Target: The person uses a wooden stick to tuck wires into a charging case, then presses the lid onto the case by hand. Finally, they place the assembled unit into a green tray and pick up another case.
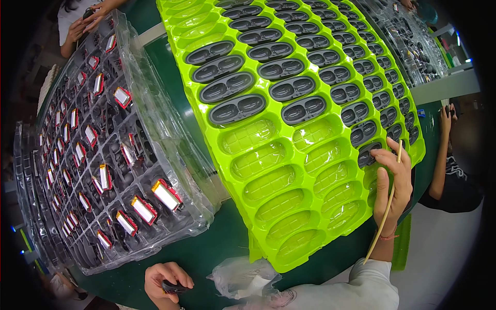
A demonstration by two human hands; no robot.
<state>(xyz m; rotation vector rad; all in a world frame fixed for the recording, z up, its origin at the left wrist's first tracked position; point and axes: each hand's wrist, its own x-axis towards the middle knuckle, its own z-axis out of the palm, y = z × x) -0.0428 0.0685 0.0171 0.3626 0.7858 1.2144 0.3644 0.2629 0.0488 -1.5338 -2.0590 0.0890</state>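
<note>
L hand (156, 279): 7 o'clock; fingers curled, mostly closed round a small dark glossy pc (174, 287) w/ a bit of red; held low, apart from tray, prob. to keep it from mixing w/ other pcs
R hand (397, 188): betw. 3 & 4 o'clock; part-open, fingers bent, thumb apart; fingertips at a dark oval insert (366, 156); firm grip or light touch, can't tell
Stick (383, 222): thin, tan; slants across R hand, looks tucked betw. fingers, prob. so tips stay free
Other inserts (237, 109): dark grey, twin hollows; mostly 12 to 3 o'clock, one per cup; cup outline suits them, likely why rows sit even
Lime tray (295, 163): 12 round to 5 o'clock; near cups show gridded floors
Clear tray (170, 137): 9 o'clock; silver cells (166, 196) w/ red & yellow edges; compartments prob. keep sets apart
Bag (243, 279): clear, crumpled; 6 o'clock
Surface: dark green table (209, 245)
Room: pale floor (439, 237), 4 o'clock; co-workers' hands (77, 28) at 10 & near 3 o'clock; more clear trays (405, 57), 2 o'clock
</note>
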